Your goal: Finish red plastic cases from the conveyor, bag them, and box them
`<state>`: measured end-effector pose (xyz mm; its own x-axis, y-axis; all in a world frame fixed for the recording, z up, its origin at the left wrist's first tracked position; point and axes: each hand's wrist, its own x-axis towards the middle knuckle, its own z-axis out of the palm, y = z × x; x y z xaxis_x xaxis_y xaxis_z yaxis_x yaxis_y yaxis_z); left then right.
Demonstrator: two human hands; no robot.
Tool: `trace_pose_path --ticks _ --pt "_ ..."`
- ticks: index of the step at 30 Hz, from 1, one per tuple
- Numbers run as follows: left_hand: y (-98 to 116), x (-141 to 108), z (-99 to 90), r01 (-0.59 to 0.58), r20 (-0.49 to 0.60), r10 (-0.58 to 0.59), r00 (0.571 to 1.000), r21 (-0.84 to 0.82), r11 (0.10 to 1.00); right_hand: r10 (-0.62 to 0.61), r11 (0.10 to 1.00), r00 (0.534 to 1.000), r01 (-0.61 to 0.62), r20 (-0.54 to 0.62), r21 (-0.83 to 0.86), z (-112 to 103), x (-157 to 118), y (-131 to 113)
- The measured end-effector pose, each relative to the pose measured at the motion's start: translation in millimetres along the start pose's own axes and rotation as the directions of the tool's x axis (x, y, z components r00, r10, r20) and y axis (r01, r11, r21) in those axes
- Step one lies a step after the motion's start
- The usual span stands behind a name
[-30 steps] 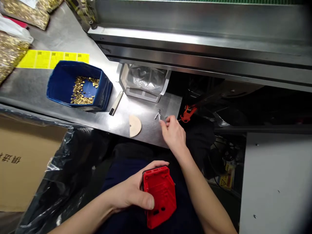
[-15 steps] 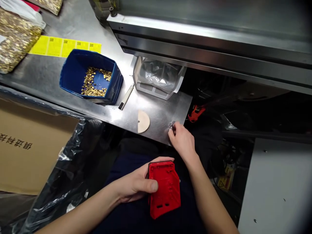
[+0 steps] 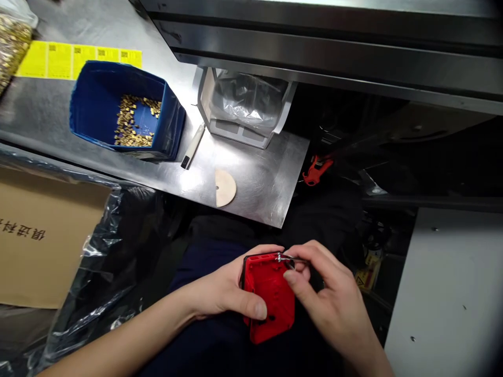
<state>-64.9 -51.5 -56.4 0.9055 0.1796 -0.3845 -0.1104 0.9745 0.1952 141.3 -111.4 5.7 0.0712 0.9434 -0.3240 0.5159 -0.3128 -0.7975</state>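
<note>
My left hand (image 3: 230,290) is wrapped round a red plastic shell (image 3: 271,293) with a dark outer rim, thumb pressed on its inner side. The shell is hollow, its open side facing me, with small holes near the bottom. My right hand (image 3: 328,288) pinches a small silver metal tool (image 3: 280,257) with two slim arms, much of it hidden by the fingers. Its tip meets the shell's upper right edge; whether it grips anything there I cannot tell.
On the metal bench (image 3: 257,180) are a blue bin (image 3: 92,120) of small brass pieces, a white-handled knife (image 3: 193,147), a half-round beige disc (image 3: 225,188) and a grey bin (image 3: 239,132) with a plastic bag. A metal frame (image 3: 314,65) overhangs behind. A cardboard box (image 3: 47,262) stands left.
My right hand has come from the bench corner down to the red shell, bringing the small metal tool. My left hand still holds the shell, now turned slightly.
</note>
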Motion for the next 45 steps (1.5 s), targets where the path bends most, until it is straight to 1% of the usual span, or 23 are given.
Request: trace_pose_path --ticks 2,5,10,13,18,25,31,34,37,39,41,43,45 --pt "0 2 3.6 -0.001 -0.005 0.001 1.000 -0.018 1.000 -0.051 0.996 0.998 0.053 0.020 -0.072 4 -7 -7" --pt "0 4 7.4 -0.003 -0.023 0.003 1.000 -0.025 1.000 -0.110 0.983 0.993 0.104 -0.031 -0.153 13 -11 -11" --pt "-3 3 8.4 0.003 -0.061 -0.002 0.998 0.014 1.000 -0.187 0.957 0.978 0.160 -0.089 -0.244 23 -14 -7" --pt "-5 3 8.5 0.016 -0.079 -0.013 0.997 0.033 0.999 -0.195 0.950 0.975 0.161 -0.108 -0.267 28 -15 -4" --pt "-7 4 9.9 0.014 -0.088 -0.010 0.996 0.052 0.999 -0.175 0.962 0.978 0.145 -0.116 -0.232 32 -15 -1" --pt "-5 6 9.9 0.027 -0.086 -0.019 0.996 0.099 0.995 -0.155 0.966 0.985 0.134 -0.080 -0.222 29 -14 0" --pt "-7 6 3.7 0.041 -0.094 -0.029 0.995 0.126 0.991 -0.106 0.967 0.994 0.100 -0.013 -0.234 28 -9 0" --pt "-7 6 2.5 0.056 -0.111 -0.044 0.993 0.112 0.992 -0.101 0.975 0.995 0.097 -0.008 -0.199 26 -7 -1" --pt "-4 6 4.0 0.062 -0.113 -0.053 0.992 0.076 0.995 -0.103 0.982 0.994 0.094 -0.044 -0.162 22 -7 0" --pt "-2 7 5.5 0.051 -0.099 -0.045 0.994 0.057 0.997 -0.122 0.980 0.990 0.108 -0.074 -0.167 17 -7 3" --pt "0 8 6.5 0.025 -0.072 -0.022 0.997 0.048 0.999 -0.173 0.969 0.982 0.156 -0.075 -0.190 11 -5 6" --pt "1 9 7.0 0.014 -0.033 -0.013 0.999 0.038 0.999 -0.230 0.955 0.972 0.215 -0.048 -0.205 5 -2 8" --pt "1 9 6.9 0.032 0.000 -0.032 0.999 0.036 0.999 -0.270 0.942 0.963 0.262 -0.011 -0.210 -1 0 9"
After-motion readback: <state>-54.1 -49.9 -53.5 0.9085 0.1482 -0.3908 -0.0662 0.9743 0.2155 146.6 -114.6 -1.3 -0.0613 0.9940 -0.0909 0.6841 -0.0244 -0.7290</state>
